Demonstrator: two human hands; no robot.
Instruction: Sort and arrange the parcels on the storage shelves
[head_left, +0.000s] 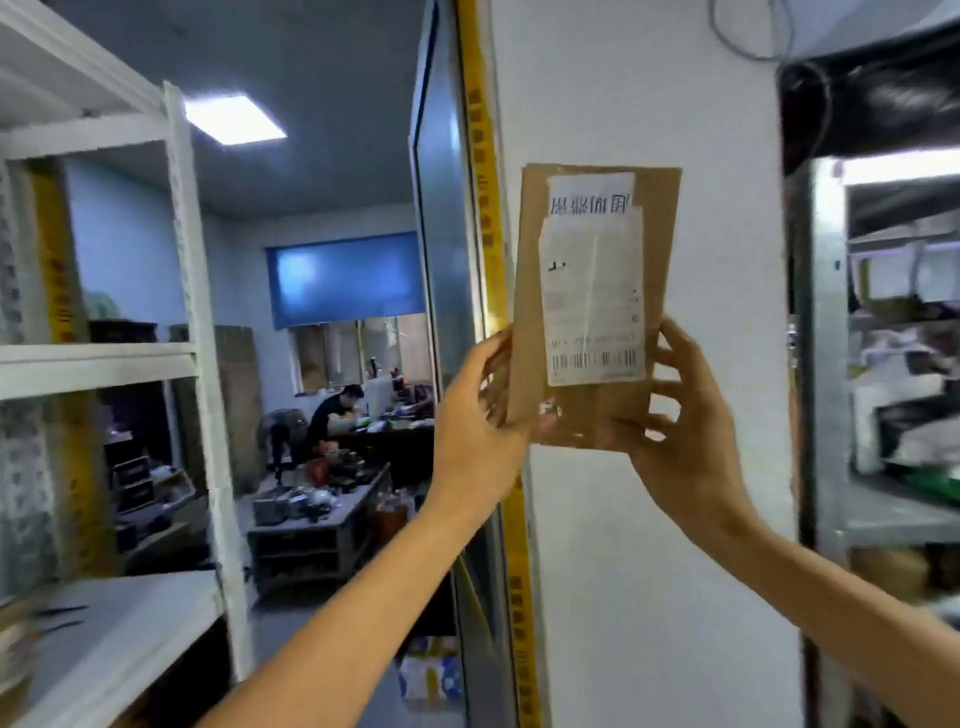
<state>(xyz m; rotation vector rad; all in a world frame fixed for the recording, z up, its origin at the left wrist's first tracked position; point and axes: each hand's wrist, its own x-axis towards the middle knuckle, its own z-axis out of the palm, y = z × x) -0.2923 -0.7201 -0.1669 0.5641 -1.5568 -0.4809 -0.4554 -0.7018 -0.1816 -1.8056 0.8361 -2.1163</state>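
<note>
Your left hand (475, 415) and right hand (691, 415) are both raised in front of the white pillar (649, 571). Together they grip a flat brown cardboard parcel (662, 234) by its lower part. Your left hand clasps the lower left edge, and your right hand wraps the lower right edge and corner. The parcel stands upright and faces you, just in front of the pillar. A white shipping label (592, 301) with a barcode near its bottom covers most of the parcel's front.

A strip of yellow tape (485, 182) runs down the pillar's left edge. Left of the pillar stands a white shelf rack (200, 364), with blurred things on its lower board. Right of the pillar is a grey metal rack (826, 364) holding white and dark packages, too blurred to tell apart.

Beyond the pillar's left side, a room opens. In it a low table (311, 514) carries clutter, and a person in black (332, 410) bends over a desk. A blue blind (345, 278) hangs on the back wall, under a lit ceiling panel (234, 119).
</note>
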